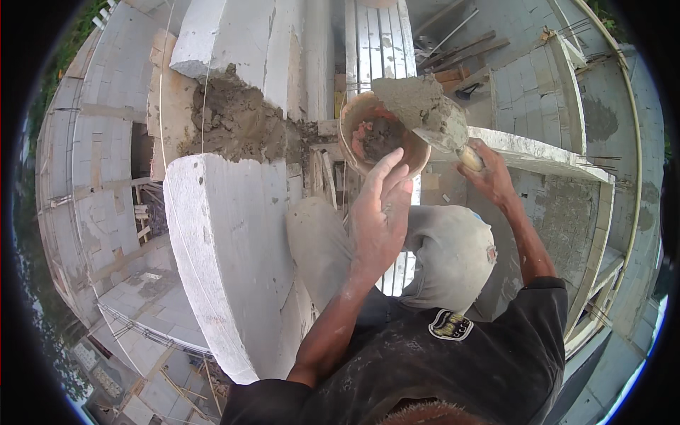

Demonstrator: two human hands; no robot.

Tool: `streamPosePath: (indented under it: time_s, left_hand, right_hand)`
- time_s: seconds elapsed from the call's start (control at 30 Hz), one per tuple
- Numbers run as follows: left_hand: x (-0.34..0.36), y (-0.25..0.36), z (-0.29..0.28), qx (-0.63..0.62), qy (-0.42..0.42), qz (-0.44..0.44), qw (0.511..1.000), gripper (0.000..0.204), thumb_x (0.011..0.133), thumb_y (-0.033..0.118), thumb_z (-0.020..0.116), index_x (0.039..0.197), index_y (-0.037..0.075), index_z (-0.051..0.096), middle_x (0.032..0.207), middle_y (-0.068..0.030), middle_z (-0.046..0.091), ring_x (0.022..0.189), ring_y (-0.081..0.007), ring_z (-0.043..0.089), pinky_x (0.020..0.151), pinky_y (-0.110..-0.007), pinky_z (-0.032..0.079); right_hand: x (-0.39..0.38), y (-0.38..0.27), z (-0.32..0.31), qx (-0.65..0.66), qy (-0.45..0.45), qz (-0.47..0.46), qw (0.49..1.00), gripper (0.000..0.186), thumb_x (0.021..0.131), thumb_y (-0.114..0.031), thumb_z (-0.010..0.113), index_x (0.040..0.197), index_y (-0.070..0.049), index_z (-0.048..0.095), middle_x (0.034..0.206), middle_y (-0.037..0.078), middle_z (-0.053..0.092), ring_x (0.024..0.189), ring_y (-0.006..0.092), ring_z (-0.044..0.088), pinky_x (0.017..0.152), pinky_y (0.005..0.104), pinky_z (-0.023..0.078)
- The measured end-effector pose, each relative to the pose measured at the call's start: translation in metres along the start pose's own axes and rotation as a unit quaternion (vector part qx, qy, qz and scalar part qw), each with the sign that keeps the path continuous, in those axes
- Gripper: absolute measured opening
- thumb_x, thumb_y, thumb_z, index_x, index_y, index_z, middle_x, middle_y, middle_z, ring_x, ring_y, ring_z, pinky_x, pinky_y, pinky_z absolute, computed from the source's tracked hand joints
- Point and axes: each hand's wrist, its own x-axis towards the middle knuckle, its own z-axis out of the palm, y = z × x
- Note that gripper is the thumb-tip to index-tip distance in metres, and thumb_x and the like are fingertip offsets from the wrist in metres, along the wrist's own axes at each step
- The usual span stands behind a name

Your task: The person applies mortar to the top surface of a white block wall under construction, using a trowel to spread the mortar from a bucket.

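My right hand (pixel 487 177) is closed round the handle of a trowel (pixel 438 142). A thick load of wet grey mortar (pixel 418 104) covers most of its blade, which is over the right rim of a round bucket (pixel 348 145). More mortar and a reddish patch show inside the bucket. My left hand (pixel 382 223) is raised near the bucket's front edge, fingers stretched out, holding nothing. To the left, a rough mound of mortar (pixel 237 120) fills the gap between a far pale block (pixel 234 35) and a near pale block (pixel 234 262) on the wall.
A thin string line (pixel 161 99) runs along the wall's left side. Ribbed metal planks (pixel 379 42) extend beyond the bucket and beneath my legs. Right of me stands a lower block wall (pixel 538 150). Loose boards (pixel 464 53) lie far below, and unfinished walls surround the drop.
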Motion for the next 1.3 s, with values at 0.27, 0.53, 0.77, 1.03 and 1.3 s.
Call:
streamPosePath:
  time_s: [0.27, 0.53, 0.77, 1.03, 1.3]
  left_hand:
    - [-0.099, 0.169, -0.115, 0.258, 0.214, 0.285, 0.898, 0.043, 0.104, 0.021, 0.037, 0.143, 0.004, 0.030, 0.124, -0.0229, 0.055, 0.104, -0.0290, 0.065, 0.076, -0.032, 0.060]
    - [-0.044, 0.188, -0.219, 0.343, 0.217, -0.030, 0.913, 0.072, 0.099, 0.057, 0.034, 0.148, 0.004, 0.031, 0.148, -0.0218, 0.039, 0.138, -0.0374, 0.036, 0.111, -0.055, 0.031]
    - [0.066, 0.147, -0.218, 0.269, 0.178, -0.036, 0.946, 0.080, 0.098, 0.063, 0.033, 0.144, -0.002, 0.039, 0.146, -0.0221, 0.042, 0.137, -0.0342, 0.039, 0.112, -0.041, 0.030]
    - [0.068, 0.130, -0.218, 0.468, 0.184, 0.036, 0.864, 0.063, 0.102, 0.048, 0.035, 0.137, -0.004, 0.047, 0.125, -0.0282, 0.058, 0.120, -0.0436, 0.054, 0.102, -0.046, 0.040]
    - [0.067, 0.135, -0.211, 0.478, 0.191, 0.020, 0.857, 0.059, 0.102, 0.045, 0.038, 0.136, -0.002, 0.046, 0.122, -0.0289, 0.059, 0.116, -0.0443, 0.055, 0.099, -0.048, 0.042]
  right_hand:
    - [0.058, -0.081, -0.021, -0.067, -0.079, -0.143, 0.984, 0.049, 0.084, -0.042, 0.071, 0.120, -0.012, 0.056, 0.095, 0.015, 0.070, 0.091, 0.0356, 0.067, 0.078, 0.0441, 0.052]
    - [0.115, -0.121, -0.001, -0.159, -0.119, -0.273, 0.941, 0.053, 0.084, -0.052, 0.067, 0.117, -0.012, 0.055, 0.086, 0.017, 0.068, 0.082, 0.0382, 0.066, 0.072, 0.0481, 0.050]
    - [0.158, -0.160, -0.014, -0.221, -0.169, -0.314, 0.908, 0.053, 0.085, -0.051, 0.064, 0.122, -0.015, 0.055, 0.084, 0.019, 0.067, 0.081, 0.0392, 0.066, 0.074, 0.0506, 0.048]
    - [0.192, -0.215, -0.012, -0.208, -0.241, -0.362, 0.876, 0.050, 0.086, -0.051, 0.063, 0.117, -0.011, 0.060, 0.090, 0.018, 0.068, 0.085, 0.0369, 0.065, 0.078, 0.0482, 0.049]
    - [0.187, -0.257, -0.018, -0.360, -0.109, -0.387, 0.842, 0.050, 0.095, -0.052, 0.049, 0.100, -0.004, 0.059, 0.088, 0.018, 0.068, 0.084, 0.0376, 0.066, 0.077, 0.0487, 0.051]
